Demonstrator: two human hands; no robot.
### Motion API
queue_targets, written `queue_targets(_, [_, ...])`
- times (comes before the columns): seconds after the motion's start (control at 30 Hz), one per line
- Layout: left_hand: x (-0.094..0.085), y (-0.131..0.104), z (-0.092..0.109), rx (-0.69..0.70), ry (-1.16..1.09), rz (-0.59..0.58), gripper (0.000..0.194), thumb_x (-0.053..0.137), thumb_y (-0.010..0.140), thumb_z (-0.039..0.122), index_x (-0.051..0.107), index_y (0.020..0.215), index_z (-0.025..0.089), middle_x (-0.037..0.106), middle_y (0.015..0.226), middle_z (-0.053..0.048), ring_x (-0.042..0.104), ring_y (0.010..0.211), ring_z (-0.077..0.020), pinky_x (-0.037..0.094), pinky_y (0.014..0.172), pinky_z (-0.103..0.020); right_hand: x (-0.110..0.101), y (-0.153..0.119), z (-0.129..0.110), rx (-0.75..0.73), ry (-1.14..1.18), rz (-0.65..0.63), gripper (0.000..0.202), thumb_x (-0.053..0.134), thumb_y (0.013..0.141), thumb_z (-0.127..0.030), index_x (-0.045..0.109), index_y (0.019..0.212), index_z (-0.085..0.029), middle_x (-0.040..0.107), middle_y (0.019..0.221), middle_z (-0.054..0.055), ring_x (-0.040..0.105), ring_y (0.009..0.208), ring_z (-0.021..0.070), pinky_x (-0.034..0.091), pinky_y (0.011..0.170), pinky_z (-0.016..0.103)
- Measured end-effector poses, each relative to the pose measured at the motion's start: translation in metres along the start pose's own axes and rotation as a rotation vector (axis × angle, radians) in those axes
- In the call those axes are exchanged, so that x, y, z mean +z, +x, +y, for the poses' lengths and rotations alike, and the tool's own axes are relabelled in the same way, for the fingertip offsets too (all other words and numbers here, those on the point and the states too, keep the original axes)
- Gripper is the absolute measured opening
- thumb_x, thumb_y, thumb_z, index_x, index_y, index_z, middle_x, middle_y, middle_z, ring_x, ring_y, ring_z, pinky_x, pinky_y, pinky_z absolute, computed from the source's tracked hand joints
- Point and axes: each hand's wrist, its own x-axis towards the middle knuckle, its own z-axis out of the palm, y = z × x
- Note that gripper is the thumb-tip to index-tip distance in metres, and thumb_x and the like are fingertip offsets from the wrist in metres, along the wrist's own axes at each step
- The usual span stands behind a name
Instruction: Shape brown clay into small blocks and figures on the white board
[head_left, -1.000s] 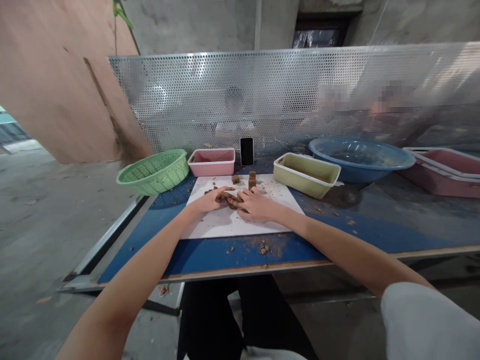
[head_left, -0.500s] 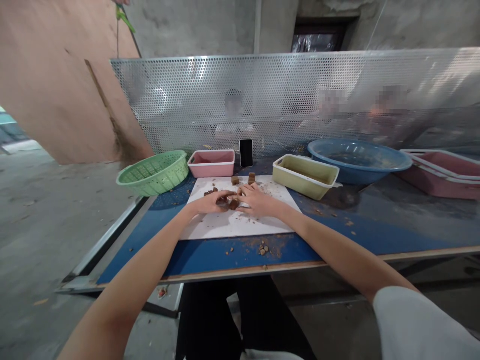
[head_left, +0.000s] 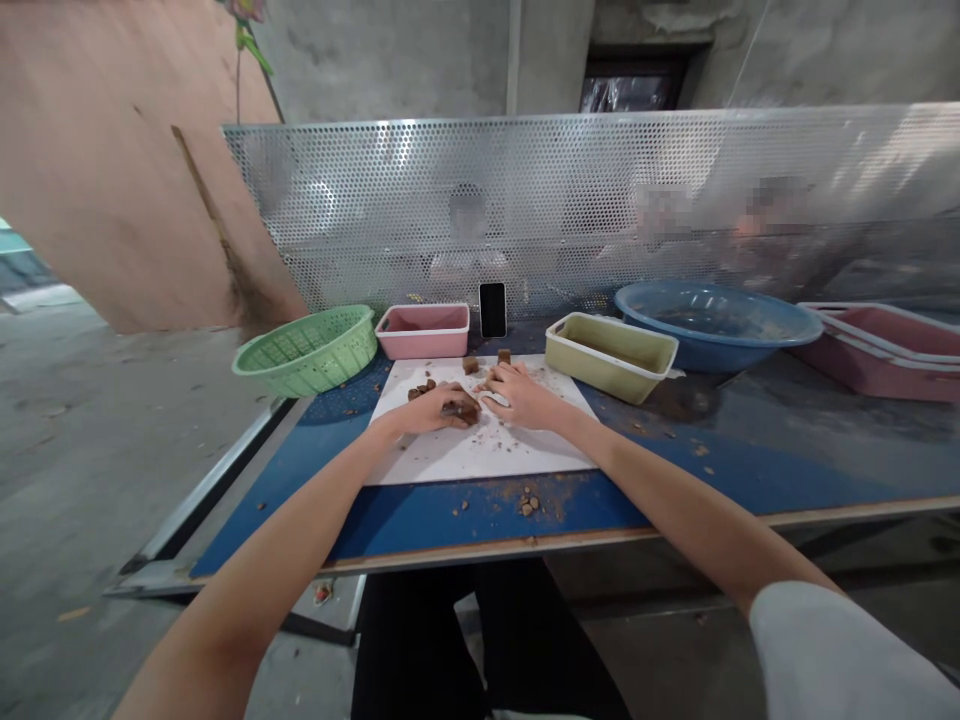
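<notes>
My left hand (head_left: 439, 408) is over a white board (head_left: 420, 462), its fingers curled round a dark brown lump (head_left: 461, 411). Close on its right, my right hand (head_left: 519, 396) rests low on the board with bent fingers; whatever lies under its fingertips is too small to make out. Small brown pieces (head_left: 421, 388) lie just behind my left hand. Two brown blocks stand at the board's back edge, one at the middle (head_left: 470, 365) and one behind my right hand (head_left: 504, 356). Crumbs are scattered over the board.
Behind the board are a green basket (head_left: 307, 352), a pink bin (head_left: 424, 331), an upright phone (head_left: 493, 309), a yellow-green bin (head_left: 611, 372) and a blue basin (head_left: 716, 340). Pink bins (head_left: 885, 365) stand far right. Crumbs (head_left: 529, 502) lie near the blue table's front edge. A perforated metal screen (head_left: 555, 160) rises behind.
My hands have moved slightly apart. The brown lump under my left hand has turned and shows more clearly, and it is now away from my right hand's fingers.
</notes>
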Motion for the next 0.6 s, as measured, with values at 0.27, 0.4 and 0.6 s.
queue_targets(0.27, [0.017, 0.006, 0.011, -0.114, 0.075, 0.127, 0.047, 0.088, 0.076, 0.043, 0.07, 0.109, 0.016, 0.072, 0.1, -0.009, 0.065, 0.096, -0.0278, 0.049, 0.089, -0.039, 0.0, 0.002, 0.006, 0.232, 0.11, 0.127, 0.023, 0.05, 0.104, -0.031, 0.067, 0.097, -0.017, 0.066, 0.102, 0.013, 0.06, 0.102, 0.0276, 0.047, 0.094, 0.042])
queue_targets(0.4, [0.013, 0.001, 0.009, -0.041, 0.084, 0.091, 0.041, 0.085, 0.08, 0.045, 0.076, 0.111, 0.019, 0.073, 0.111, -0.011, 0.065, 0.107, -0.0283, 0.046, 0.099, -0.04, 0.0, 0.0, 0.007, 0.242, 0.279, 0.141, 0.021, 0.053, 0.101, -0.031, 0.066, 0.09, -0.018, 0.069, 0.095, 0.011, 0.062, 0.087, 0.0232, 0.049, 0.081, 0.037])
queue_targets(0.6, [0.009, -0.002, 0.012, -0.026, 0.128, 0.094, 0.032, 0.078, 0.086, 0.046, 0.08, 0.105, 0.02, 0.071, 0.106, -0.01, 0.066, 0.1, -0.0255, 0.047, 0.096, -0.037, 0.0, 0.0, -0.001, 0.239, 0.544, 0.063, 0.014, 0.061, 0.092, -0.024, 0.072, 0.09, -0.016, 0.075, 0.088, 0.006, 0.064, 0.077, 0.0183, 0.045, 0.071, 0.03])
